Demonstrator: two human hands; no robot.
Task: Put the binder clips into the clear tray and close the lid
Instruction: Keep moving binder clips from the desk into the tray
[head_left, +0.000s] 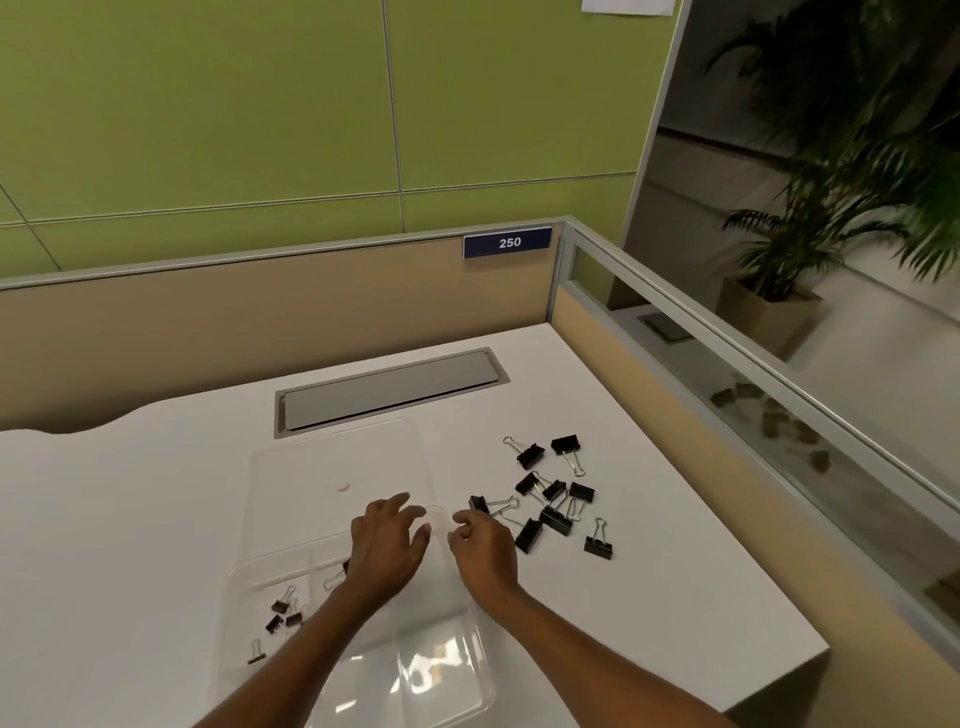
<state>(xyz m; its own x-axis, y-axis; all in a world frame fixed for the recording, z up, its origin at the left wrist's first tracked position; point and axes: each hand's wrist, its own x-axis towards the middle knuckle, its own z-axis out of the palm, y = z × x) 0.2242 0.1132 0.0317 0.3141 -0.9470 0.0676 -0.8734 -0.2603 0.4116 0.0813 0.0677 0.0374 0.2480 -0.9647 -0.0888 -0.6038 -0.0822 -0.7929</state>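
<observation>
A clear tray (358, 670) with compartments lies on the white desk near me, its clear lid (337, 467) folded open flat behind it. Several small black binder clips (283, 613) lie in the tray's left compartment. Several larger black binder clips (553, 501) are scattered on the desk to the right of the lid. My left hand (387, 545) hovers over the tray's far edge with fingers spread and empty. My right hand (485, 548) is just left of the scattered clips, fingers curled; whether it holds a clip is hidden.
A grey cable flap (389, 389) is set into the desk behind the lid. Beige partitions (208, 322) enclose the back and right side, with a blue "250" sign (508, 242). A potted plant (810, 234) stands beyond the glass.
</observation>
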